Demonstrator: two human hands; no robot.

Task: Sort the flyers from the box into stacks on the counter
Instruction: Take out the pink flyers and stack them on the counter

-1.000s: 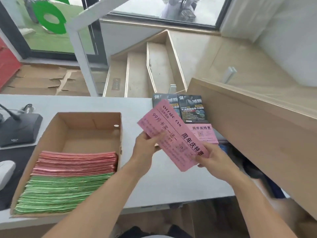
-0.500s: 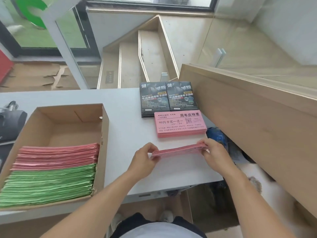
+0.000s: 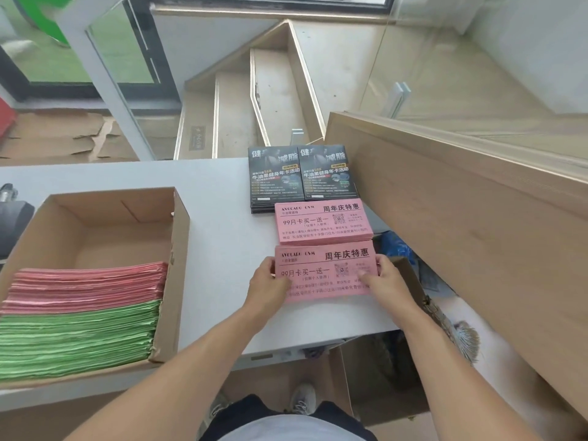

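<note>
Right now both hands are on a pink flyer bundle [image 3: 324,272] lying flat on the white counter [image 3: 216,249], near its front edge. L hand [image 3: 270,286] grips the bundle's left end, fingers curled at the edge w/ thumb on top; R hand [image 3: 386,280] holds the right end the same way, thumb laid over the printed face. The bundle sits just in front of a second pink stack [image 3: 323,222], their edges touching or nearly so; can't tell which. Behind that, two black flyer stacks [image 3: 302,175] lie side by side at the counter's back edge.

Cardboard box [image 3: 178,249] stands on the counter to the left, well apart from the hands. Inside it, packed on edge: pink flyers [image 3: 86,286] toward the back, green flyers [image 3: 76,335] toward the front; back part of the box shows bare cardboard. A wooden ledge [image 3: 461,224] runs along the right side of the counter. Stairs [image 3: 235,116] drop away beyond the counter. A dark device [image 3: 12,218] sits at the far left, mostly cut off.
</note>
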